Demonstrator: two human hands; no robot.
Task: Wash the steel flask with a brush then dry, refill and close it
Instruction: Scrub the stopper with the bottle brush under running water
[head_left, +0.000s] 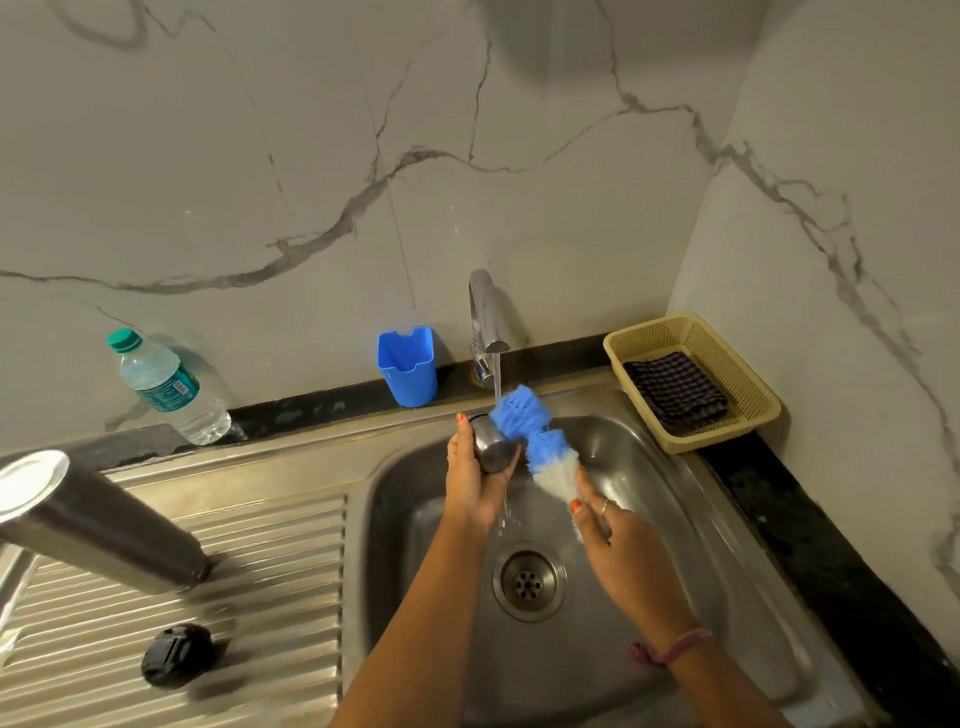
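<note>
Left hand (475, 478) gripping steel cup (491, 447), brush (535, 439) alongside

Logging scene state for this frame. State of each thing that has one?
tap: running
steel cup: held in left hand, under the stream
brush: held in right hand, against the cup
steel flask: upside down on drainboard, cap off
black cap: lying on drainboard
plastic bottle: capped

Blue cup (408, 366), basket (748, 415) with cloth (675, 389)
</note>
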